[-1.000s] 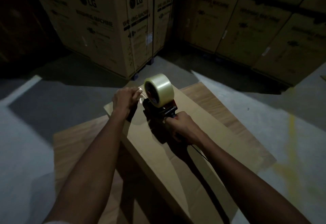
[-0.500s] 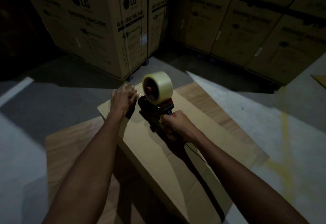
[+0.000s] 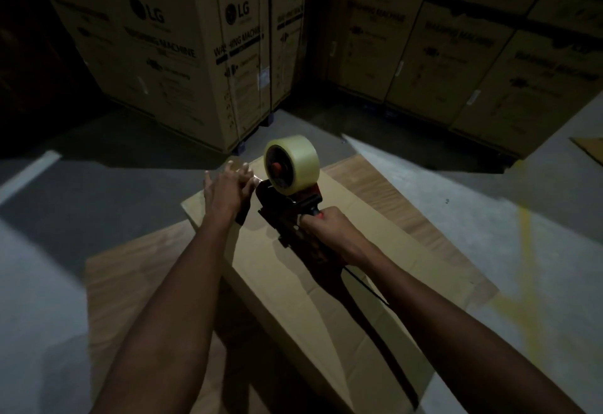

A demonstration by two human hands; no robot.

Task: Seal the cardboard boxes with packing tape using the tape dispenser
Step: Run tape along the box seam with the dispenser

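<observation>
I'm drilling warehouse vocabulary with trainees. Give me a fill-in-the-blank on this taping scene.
1. The right hand grips the handle of the tape ____.
2. The left hand lies at the far end of the ____ on the floor, beside the dispenser.
3. The tall cartons behind are printed "Washing ____".
4. The tape roll sits at the dispenser's ____.

Missing words: dispenser; box; Machine; top
</observation>
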